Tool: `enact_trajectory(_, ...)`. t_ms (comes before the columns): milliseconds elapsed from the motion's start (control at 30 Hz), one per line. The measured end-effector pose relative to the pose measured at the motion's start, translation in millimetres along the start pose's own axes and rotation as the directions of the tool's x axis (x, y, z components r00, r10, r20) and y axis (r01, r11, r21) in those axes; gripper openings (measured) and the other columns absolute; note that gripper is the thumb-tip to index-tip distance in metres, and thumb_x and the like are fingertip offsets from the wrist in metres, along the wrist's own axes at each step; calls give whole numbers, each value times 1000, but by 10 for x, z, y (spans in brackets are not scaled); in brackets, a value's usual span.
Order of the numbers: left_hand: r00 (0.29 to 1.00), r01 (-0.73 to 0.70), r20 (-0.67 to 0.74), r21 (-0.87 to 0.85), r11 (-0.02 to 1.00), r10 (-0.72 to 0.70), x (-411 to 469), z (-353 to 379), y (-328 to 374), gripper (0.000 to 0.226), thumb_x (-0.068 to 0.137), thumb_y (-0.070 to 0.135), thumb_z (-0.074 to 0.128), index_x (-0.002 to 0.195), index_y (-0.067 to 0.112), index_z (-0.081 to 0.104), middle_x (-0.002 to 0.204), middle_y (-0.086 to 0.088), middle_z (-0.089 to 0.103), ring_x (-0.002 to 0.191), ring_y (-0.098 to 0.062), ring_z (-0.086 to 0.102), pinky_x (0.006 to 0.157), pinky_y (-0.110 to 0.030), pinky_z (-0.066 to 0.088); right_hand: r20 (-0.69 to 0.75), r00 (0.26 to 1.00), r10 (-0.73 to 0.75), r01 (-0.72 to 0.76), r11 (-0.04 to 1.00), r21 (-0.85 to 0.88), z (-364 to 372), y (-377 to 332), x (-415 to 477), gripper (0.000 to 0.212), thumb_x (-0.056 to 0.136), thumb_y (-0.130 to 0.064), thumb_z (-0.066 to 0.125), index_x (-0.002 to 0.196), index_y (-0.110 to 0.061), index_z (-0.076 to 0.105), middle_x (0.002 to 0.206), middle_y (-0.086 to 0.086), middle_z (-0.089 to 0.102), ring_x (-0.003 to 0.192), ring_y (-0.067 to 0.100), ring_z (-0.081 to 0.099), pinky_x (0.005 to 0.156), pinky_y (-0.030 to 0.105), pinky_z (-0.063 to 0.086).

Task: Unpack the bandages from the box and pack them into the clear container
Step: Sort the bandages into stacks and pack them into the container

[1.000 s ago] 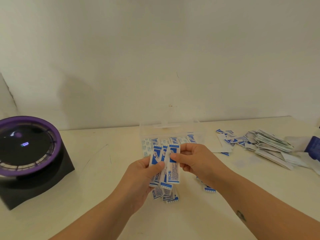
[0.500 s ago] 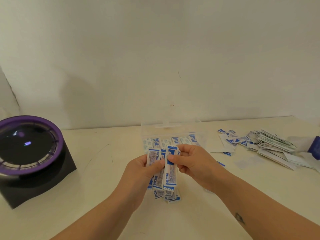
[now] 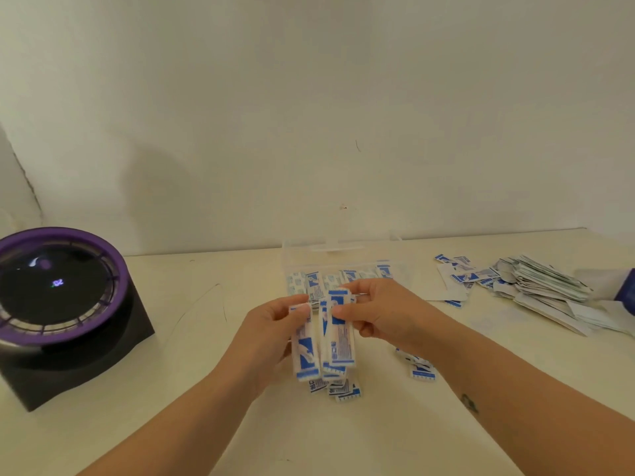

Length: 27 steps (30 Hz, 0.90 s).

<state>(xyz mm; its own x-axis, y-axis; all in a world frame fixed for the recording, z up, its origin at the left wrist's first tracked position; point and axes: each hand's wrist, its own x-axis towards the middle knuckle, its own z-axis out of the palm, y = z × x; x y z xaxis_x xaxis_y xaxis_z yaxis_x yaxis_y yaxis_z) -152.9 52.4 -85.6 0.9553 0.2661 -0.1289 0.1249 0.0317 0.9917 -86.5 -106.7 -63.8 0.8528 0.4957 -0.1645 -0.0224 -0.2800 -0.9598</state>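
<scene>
Far left, on the counter (image 3: pixel 206 424): black device (image 3: pixel 58 293) with a purple ring round its dark round top, well apart from everything else

Centre left: left hand (image 3: pixel 271 334), held above the counter, its fingers (image 3: pixel 302 309) curled, thumb pinching a small stack of wrapped bandages (image 3: pixel 304 355), white with blue print, long side pointing down

Centre, beneath both hands: loose bandages (image 3: pixel 343 389) lying on the counter, partly hidden by the held ones

Centre right: right hand (image 3: pixel 388 317), thumb and fingers (image 3: pixel 347 286) pinching the top end of a single bandage (image 3: pixel 340 341), which hangs just beside the left hand's stack; whether the two touch cannot be told

Behind the hands: clear container (image 3: pixel 340 255), open, with a row of packed bandages (image 3: pixel 312 283) showing inside; its near edge is hidden by the hands

Under the right forearm: a few stray bandages (image 3: pixel 421 372) flat on the counter

Right: heap of paper wrappers (image 3: pixel 543 290), white and blue, spread on the counter

Far right edge: dark blue item (image 3: pixel 627 286), cut off by the frame, kind not discernible
</scene>
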Motion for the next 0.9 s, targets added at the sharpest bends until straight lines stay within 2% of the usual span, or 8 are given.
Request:
enact_trajectory(100,999,-47,-1,323,945,50,65,-65,-40,37,91,27,59,127,22,55,109,9,64,97,-9,62,90,-32,51,-79,992,-93,55,919,-390,-6,28,22,41,81,-27,71,119,-22,58,97,-8,64,73,3,58,68,19,45)
enact_trajectory(200,995,-94,28,658,747,100,85,-194,64,46,91,37,56,134,29,47,124,10,53,102,-8,54,93,-28,45,-61,987,-147,85,813,-577,-123,-69,-16,48,82,-32,69,126,-20,54,112,-6,59,94,8,58,80,21,43)
enact_trajectory(300,991,-131,108,896,424,78,26,-157,105,49,88,50,53,131,27,49,118,9,55,97,-7,52,82,-21,40,90,996,-8,79,572,-816,-86,-173,27,62,83,-40,67,136,-16,45,128,-2,53,113,16,54,93,26,43)
enact_trajectory(400,988,-151,142,938,311,52,-75,-1,53,51,82,58,56,122,25,58,114,6,54,97,-11,56,85,-25,45,156,975,158,57,501,-863,21,-228,157,73,79,-38,72,138,-11,40,129,4,52,93,21,63,82,28,52)
enact_trajectory(500,979,-203,199,933,297,44,-84,69,-10,59,77,58,62,128,30,51,119,7,48,98,-10,55,86,-24,45,221,934,280,12,595,-804,93,-290,226,69,78,-21,76,137,-11,42,125,6,49,81,16,58,79,27,56)
enact_trajectory(600,967,-253,248,898,359,62,-81,76,-51,58,79,51,66,130,32,47,118,9,47,90,-7,51,79,-20,41,262,910,321,20,597,-802,123,-303,263,54,79,-15,75,128,-10,53,113,5,50,89,17,55,83,28,55)
enact_trajectory(733,957,-287,266,843,456,111,-88,53,-92,69,78,45,69,135,33,32,125,11,39,96,-6,48,78,-17,38,303,898,319,34,636,-771,130,-274,284,41,79,-12,73,117,-9,59,88,-3,52,77,11,55,74,22,55)
enact_trajectory(900,949,-315,263,788,529,173,-100,59,-139,88,77,43,71,141,37,11,129,11,28,93,-4,46,60,-9,37,357,881,309,-24,784,-620,138,-273,238,42,82,1,67,120,-7,52,110,8,60,87,22,64,83,34,56)
